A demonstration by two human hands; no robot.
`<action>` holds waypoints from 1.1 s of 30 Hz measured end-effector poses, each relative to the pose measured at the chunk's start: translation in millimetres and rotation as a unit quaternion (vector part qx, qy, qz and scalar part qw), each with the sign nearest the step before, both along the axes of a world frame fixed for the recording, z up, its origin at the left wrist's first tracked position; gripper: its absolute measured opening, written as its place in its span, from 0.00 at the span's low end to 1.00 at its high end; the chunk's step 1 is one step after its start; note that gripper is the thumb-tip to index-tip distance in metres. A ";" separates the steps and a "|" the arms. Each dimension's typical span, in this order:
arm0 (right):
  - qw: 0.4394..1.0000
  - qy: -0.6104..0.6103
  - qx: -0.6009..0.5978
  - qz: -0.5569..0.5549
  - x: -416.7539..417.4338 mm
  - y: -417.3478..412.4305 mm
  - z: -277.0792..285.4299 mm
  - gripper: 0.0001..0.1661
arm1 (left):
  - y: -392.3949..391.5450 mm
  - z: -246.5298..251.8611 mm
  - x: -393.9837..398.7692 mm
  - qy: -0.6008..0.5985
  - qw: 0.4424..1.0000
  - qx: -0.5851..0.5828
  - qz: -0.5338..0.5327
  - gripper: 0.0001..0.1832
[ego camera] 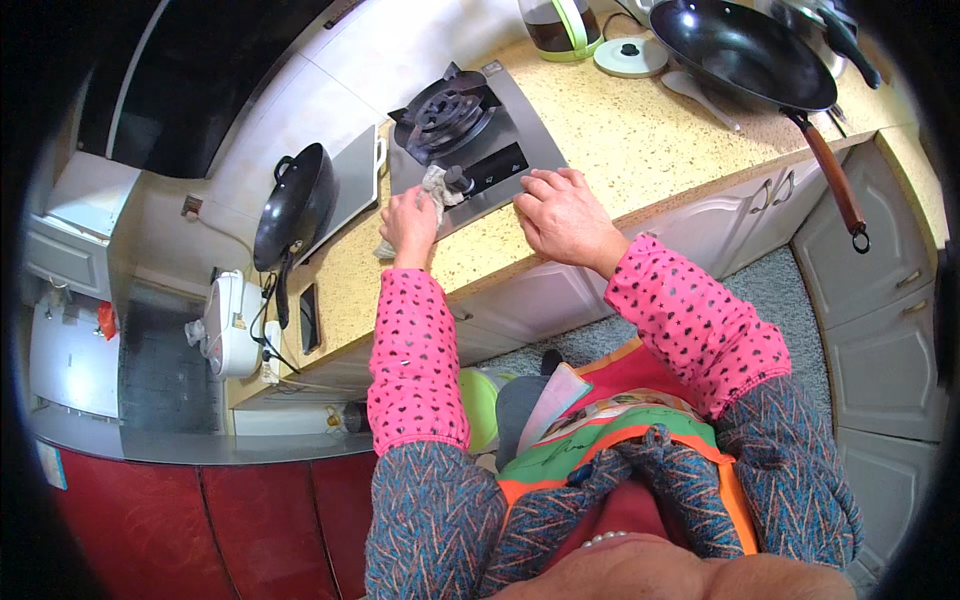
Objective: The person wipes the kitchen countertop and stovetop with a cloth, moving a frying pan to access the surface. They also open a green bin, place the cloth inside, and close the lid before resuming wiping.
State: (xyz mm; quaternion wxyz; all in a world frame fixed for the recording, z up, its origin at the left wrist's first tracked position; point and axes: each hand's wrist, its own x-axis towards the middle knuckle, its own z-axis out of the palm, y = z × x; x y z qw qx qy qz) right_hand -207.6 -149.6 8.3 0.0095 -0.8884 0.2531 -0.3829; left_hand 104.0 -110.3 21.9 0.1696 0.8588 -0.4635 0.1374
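My left hand grips a crumpled, light-coloured cloth at the front left of a gas hob. The cloth presses against the hob's black control knob, and a bit of it also shows to the left of my wrist. Behind the knob stands the burner with its black pan support. My right hand holds nothing. It lies palm down near the hob's front right corner, over the counter's front edge, with its fingers slightly apart.
On the speckled yellow countertop lie a white spoon and a phone. A black wok leans by a grey panel on the left. Another wok projects its wooden handle past the counter edge. A glass kettle stands behind.
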 end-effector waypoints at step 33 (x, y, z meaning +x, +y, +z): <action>0.978 -0.200 0.042 -0.049 -2.6 -21.8 -9.8 0.24 | -32.5 -3.3 -184.1 0.103 0.901 -0.085 -0.412 0.23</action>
